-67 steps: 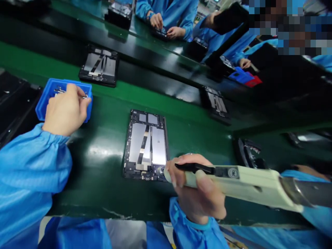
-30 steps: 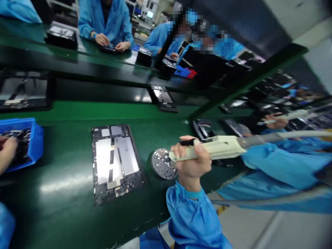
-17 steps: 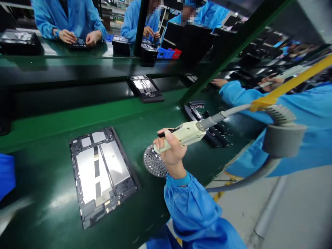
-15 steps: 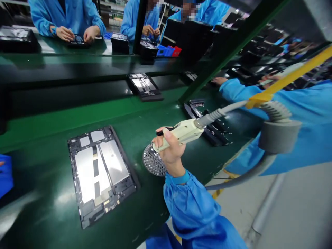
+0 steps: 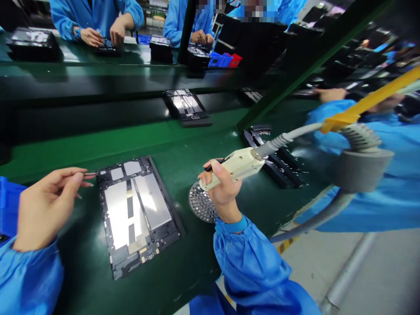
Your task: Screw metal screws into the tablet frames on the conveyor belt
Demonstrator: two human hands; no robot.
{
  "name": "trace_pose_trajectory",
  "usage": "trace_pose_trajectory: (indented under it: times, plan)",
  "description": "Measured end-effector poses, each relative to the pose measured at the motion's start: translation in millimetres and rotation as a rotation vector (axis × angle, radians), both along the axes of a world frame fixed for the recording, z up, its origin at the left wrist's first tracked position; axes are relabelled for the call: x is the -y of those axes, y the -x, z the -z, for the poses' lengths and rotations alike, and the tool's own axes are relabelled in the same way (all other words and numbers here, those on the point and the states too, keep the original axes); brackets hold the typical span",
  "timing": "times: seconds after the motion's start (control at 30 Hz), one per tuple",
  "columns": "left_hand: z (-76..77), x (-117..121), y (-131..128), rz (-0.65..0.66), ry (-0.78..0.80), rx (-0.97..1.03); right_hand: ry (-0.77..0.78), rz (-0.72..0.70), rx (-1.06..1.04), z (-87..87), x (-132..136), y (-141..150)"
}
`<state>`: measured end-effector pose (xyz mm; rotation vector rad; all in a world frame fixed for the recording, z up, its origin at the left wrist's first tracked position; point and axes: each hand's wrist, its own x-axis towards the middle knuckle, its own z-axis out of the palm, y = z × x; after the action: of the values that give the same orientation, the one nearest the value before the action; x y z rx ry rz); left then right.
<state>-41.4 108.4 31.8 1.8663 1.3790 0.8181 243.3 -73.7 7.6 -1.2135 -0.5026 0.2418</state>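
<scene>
An opened tablet chassis (image 5: 138, 214) with silver plates lies on the green bench in front of me. My left hand (image 5: 46, 208) hovers just left of its top corner, fingers pinched on a small thin metal part (image 5: 90, 175). My right hand (image 5: 221, 188) is wrapped round a cream electric screwdriver (image 5: 241, 166), tip down over a round perforated screw dish (image 5: 201, 203) to the right of the chassis. A grey cable (image 5: 288, 135) runs from the tool up to a yellow arm (image 5: 370, 100).
A blue bin's edge (image 5: 8, 201) shows at far left. Another chassis (image 5: 187, 105) rides the dark conveyor beyond. Black trays (image 5: 275, 157) lie to the right, beside a neighbour's blue sleeve (image 5: 377, 144). People in blue coats work across the line (image 5: 98, 26). A green post (image 5: 295, 61) slants overhead.
My left hand has come back from the blue bin to the chassis's top-left corner, pinching a small part. The right hand took the screwdriver from the chassis to the screw dish and stays there.
</scene>
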Motion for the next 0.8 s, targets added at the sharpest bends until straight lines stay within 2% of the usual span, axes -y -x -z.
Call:
trace_pose_trajectory:
  times: [0.1, 0.17, 0.3, 0.4, 0.5, 0.63, 0.8]
  plan:
    - [3.6, -9, -16, 0.046, 0.055, 0.135, 0.013, 0.011, -0.02, -4.4, 5, 2]
    - [14.8, -20, -21, 0.054, 0.081, 0.169, -0.003, 0.015, -0.052, -11.2, 9, 0]
    - [37.8, -42, -24, 0.073, 0.182, 0.166, -0.061, -0.088, -0.037, -35.5, 8, 0]
    - [44.9, -46, -26, 0.059, 0.238, 0.126, -0.062, -0.143, -0.015, -57.6, -2, 18]
    - [48.2, -43, -27, 0.074, 0.245, 0.115, -0.082, -0.236, -0.002, -71.0, -20, 47]
    - [55.3, -40, -27, 0.048, 0.214, 0.114, -0.109, -0.389, 0.017, -71.5, -46, 76]
    - [62.2, -42, -28, 0.066, 0.235, 0.137, -0.122, -0.435, 0.012, -59.7, -89, 101]
